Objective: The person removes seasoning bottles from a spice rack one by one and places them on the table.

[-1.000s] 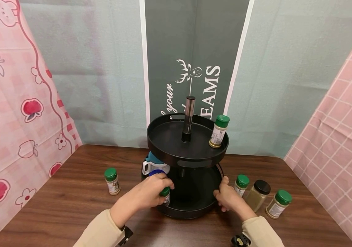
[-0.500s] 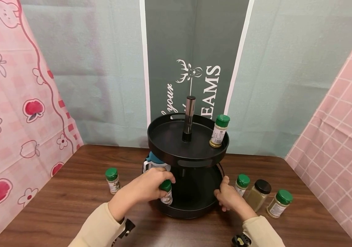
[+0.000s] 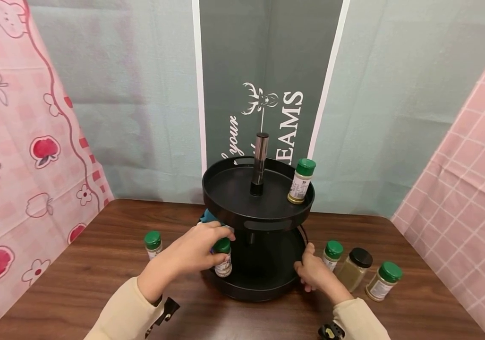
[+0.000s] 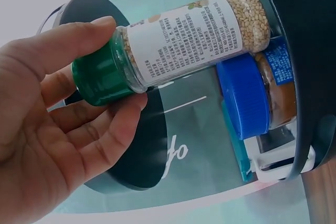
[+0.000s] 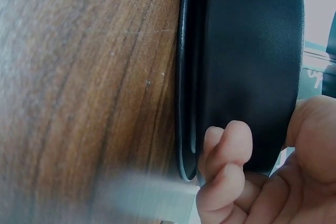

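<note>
A clear jar of sesame seeds (image 4: 181, 43) with a green cap is in my left hand (image 3: 195, 248); thumb and fingers pinch the cap. In the head view it is by the left front of the lower tier of a black two-tier turntable (image 3: 259, 293). The left wrist view shows its base close to a blue-lidded jar (image 4: 244, 95) on that tier; whether they touch I cannot tell. My right hand (image 3: 312, 269) holds the lower tier's right wall, thumb at the rim, other fingers curled against the outside (image 5: 226, 145).
A green-capped shaker (image 3: 300, 184) stands on the upper tier. Behind my left hand sits a teal-lidded container (image 3: 210, 217). Another green-capped jar (image 3: 153, 243) is at the left; at right stand two green-capped jars (image 3: 380, 283) (image 3: 332, 255) and a black-lidded jar (image 3: 354, 269).
My left hand has shifted slightly left and back with the sesame jar, which now hides the blue-lidded jar more in the head view. The right hand keeps its place at the tier's wall.
</note>
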### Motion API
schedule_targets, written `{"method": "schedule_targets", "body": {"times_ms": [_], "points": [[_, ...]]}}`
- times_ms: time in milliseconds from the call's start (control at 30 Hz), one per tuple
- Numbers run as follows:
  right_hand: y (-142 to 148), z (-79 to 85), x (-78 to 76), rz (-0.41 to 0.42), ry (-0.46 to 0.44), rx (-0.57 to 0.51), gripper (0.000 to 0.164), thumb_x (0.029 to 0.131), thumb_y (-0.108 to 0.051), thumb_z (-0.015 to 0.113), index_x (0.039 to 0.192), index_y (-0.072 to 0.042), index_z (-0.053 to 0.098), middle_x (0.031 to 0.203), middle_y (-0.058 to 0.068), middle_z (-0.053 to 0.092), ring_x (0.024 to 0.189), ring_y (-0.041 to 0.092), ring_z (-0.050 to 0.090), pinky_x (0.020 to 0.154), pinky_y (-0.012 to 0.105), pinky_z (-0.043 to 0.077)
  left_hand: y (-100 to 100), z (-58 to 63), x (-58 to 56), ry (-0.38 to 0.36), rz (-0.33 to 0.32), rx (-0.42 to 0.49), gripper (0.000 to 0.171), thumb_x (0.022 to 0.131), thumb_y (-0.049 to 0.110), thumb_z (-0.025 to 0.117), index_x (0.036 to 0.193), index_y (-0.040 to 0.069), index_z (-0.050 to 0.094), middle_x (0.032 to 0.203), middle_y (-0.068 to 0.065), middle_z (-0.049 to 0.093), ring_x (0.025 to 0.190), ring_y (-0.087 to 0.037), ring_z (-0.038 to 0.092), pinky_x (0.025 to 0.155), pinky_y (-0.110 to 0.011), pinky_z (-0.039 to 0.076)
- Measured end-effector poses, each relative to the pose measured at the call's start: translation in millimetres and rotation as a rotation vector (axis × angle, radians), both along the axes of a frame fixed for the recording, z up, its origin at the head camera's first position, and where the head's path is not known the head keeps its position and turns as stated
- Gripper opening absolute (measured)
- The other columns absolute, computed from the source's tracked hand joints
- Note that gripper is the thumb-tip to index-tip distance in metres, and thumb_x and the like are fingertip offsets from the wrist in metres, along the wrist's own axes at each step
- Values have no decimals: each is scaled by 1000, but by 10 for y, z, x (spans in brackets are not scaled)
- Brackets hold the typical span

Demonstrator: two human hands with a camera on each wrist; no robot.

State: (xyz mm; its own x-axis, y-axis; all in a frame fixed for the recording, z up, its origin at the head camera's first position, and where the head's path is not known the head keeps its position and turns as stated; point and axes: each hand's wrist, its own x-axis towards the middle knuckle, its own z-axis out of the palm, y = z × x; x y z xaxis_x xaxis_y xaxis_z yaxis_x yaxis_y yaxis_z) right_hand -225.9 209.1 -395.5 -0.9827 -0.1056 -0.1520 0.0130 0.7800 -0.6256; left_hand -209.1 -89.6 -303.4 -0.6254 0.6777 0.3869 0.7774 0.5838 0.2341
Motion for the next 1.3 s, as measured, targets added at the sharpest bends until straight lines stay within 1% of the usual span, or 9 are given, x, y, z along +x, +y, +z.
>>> {"method": "schedule_targets", "body": {"times_ms": [100,333,433,667,833,1000,1100,1200,1300], "points": [[-9,-3,5,3,1,-9,73,92,-12,43,134,19,-8,53,9,52,39,20,50,37,28,39,-16,-5,1,-1,-1,8,27,74,13,70,100,9,63,94,-2,60,76,-9,50,63,-28,49],[-7,-10,4,-9,4,-8,73,92,-12,43,133,20,-9,53,9,52,38,20,50,38,28,40,-29,-21,-2,1,-3,-10,27,75,16,71,100,9,63,94,-2,60,77,-9,51,64,-29,49],[-3,-9,5,-9,4,-6,74,92,-13,43,133,20,-9,53,8,52,38,20,50,38,29,40,-54,-14,13,-6,15,0,28,75,17,71,101,10,63,94,-1,59,76,-9,51,65,-28,49],[1,-8,6,-8,15,10,73,91,-12,43,132,21,-7,52,8,51,38,19,50,38,29,41,-143,29,33,-43,67,35,31,75,18,71,103,9,62,98,-1,62,85,-10,54,71,-33,51],[8,-7,16,-5,13,8,73,91,-12,43,132,21,-7,53,8,51,38,20,50,38,29,41,-212,43,28,-70,89,30,29,75,17,70,101,9,63,98,-1,63,84,-10,54,70,-34,51],[6,-7,9,-9,12,10,73,91,-12,43,132,21,-7,53,8,51,38,19,50,38,29,41,-292,43,21,-81,116,10,27,73,15,70,99,9,63,95,-1,63,80,-11,53,69,-35,50],[1,-7,4,-8,14,12,73,91,-12,43,132,21,-7,53,8,51,38,19,50,38,28,41,-334,41,17,-86,123,-2,27,73,14,71,98,8,63,94,-1,63,82,-13,54,70,-37,50],[-4,-7,3,-4,15,9,73,91,-12,43,132,21,-7,53,8,52,38,19,50,38,28,40,-376,39,13,-86,131,8,26,72,12,71,96,8,62,93,-1,62,84,-15,55,71,-38,50],[-8,-8,2,-2,17,6,73,91,-12,42,132,21,-7,53,8,52,38,19,50,37,28,40,-419,35,2,-82,145,20,25,70,10,72,94,10,62,91,0,62,82,-14,54,71,-38,50]]}}
